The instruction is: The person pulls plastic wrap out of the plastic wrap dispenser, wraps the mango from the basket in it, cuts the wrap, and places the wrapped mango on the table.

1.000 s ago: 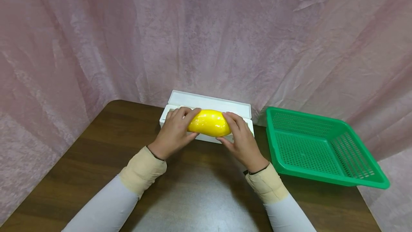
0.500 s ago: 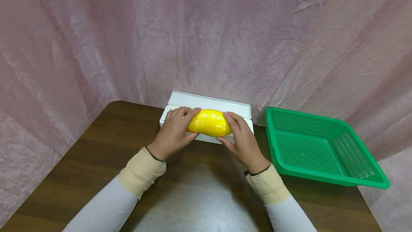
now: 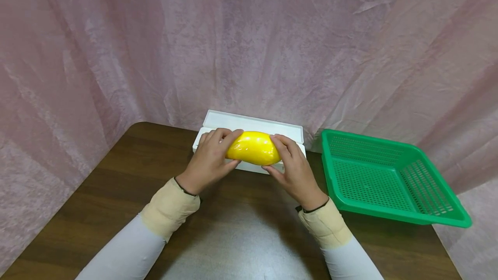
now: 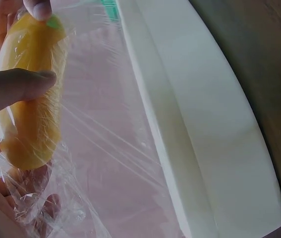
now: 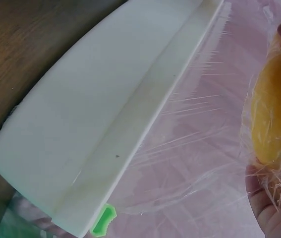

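Observation:
A shiny yellow mango is held up between both hands in the head view, in front of a white cling film dispenser with its lid raised. The left hand grips the mango's left end, thumb below and fingers above. At the other end, the right hand grips it likewise. Both wrist views show clear cling film wrapped round the mango and stretching to the dispenser's edge. Bunched film gathers at the left hand's palm. A small green piece sits at the dispenser's edge.
To the right, a green perforated basket stands on the brown wooden table, overhanging its right edge. A pink curtain hangs behind the table, close to the dispenser.
The mango and both hands stay almost in place. The forearms shift very slightly outward.

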Demonstrator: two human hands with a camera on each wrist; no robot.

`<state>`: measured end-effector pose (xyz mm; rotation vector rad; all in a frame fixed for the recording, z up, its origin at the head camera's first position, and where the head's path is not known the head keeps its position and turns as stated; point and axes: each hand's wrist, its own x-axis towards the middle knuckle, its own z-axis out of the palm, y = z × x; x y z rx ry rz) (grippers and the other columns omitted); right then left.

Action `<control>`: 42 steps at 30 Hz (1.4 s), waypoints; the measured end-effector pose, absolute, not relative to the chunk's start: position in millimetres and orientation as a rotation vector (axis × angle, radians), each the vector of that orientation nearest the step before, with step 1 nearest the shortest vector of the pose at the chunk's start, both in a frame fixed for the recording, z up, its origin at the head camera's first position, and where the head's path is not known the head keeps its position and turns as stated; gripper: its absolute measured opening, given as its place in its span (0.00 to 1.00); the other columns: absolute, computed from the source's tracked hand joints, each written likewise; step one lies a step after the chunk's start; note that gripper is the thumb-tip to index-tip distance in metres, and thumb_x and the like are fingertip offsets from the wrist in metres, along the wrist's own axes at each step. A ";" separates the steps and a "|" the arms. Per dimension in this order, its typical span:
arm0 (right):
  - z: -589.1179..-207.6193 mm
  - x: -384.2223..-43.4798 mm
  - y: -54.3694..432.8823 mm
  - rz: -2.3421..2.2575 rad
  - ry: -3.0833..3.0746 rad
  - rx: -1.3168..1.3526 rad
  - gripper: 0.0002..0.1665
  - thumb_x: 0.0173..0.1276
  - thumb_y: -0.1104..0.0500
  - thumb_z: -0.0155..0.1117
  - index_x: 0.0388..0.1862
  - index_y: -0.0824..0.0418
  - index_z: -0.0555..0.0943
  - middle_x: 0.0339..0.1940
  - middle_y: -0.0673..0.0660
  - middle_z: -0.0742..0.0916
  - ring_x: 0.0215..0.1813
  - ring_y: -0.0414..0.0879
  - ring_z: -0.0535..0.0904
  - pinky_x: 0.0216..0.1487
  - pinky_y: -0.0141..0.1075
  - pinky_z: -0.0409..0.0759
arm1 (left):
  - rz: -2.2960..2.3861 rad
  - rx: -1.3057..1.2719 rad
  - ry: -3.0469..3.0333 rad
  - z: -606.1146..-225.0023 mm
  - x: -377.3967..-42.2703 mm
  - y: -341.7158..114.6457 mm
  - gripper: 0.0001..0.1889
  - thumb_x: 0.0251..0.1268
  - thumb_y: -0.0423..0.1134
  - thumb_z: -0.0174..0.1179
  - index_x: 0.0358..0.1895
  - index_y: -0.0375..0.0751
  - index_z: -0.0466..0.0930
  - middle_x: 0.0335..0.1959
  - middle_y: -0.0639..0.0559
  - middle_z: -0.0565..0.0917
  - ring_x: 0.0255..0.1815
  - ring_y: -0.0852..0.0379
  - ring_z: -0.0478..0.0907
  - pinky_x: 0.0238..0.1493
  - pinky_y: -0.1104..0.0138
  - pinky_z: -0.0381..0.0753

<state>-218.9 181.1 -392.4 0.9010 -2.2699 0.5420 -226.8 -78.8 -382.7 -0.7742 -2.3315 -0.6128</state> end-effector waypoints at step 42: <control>-373.0 -204.9 180.3 0.543 -2.207 0.914 0.54 0.53 0.56 0.83 0.76 0.61 0.66 0.66 0.66 0.75 0.63 0.58 0.75 0.64 0.49 0.79 | -0.610 -0.793 -2.278 -365.1 -213.6 -80.6 0.39 0.49 0.41 0.78 0.68 0.48 0.71 0.51 0.44 0.78 0.50 0.44 0.77 0.53 0.51 0.71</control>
